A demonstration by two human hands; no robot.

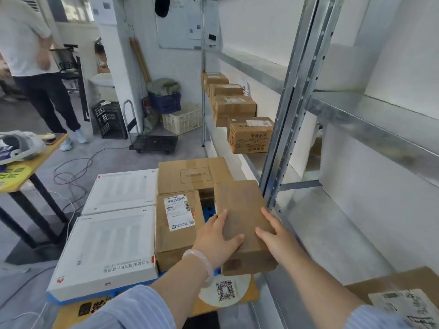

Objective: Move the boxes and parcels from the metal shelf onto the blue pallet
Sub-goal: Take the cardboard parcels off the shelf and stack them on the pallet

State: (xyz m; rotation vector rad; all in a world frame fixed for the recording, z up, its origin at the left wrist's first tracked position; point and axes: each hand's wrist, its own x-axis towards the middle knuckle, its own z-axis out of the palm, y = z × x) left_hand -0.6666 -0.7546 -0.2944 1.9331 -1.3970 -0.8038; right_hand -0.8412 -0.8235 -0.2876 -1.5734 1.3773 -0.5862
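I hold a plain brown cardboard box between both hands, just left of the metal shelf's upright post. My left hand grips its left side, my right hand its right side. The box hangs over the blue pallet, whose surface shows in a gap beneath it. On the pallet lie two flat white boxes, a labelled brown box and a larger brown box. Several brown boxes remain in a row on the shelf's far section.
Another brown parcel sits on the shelf at lower right. A person stands at upper left. A wooden table is at left, cables trail on the floor, and a folding trolley and crates stand behind the pallet.
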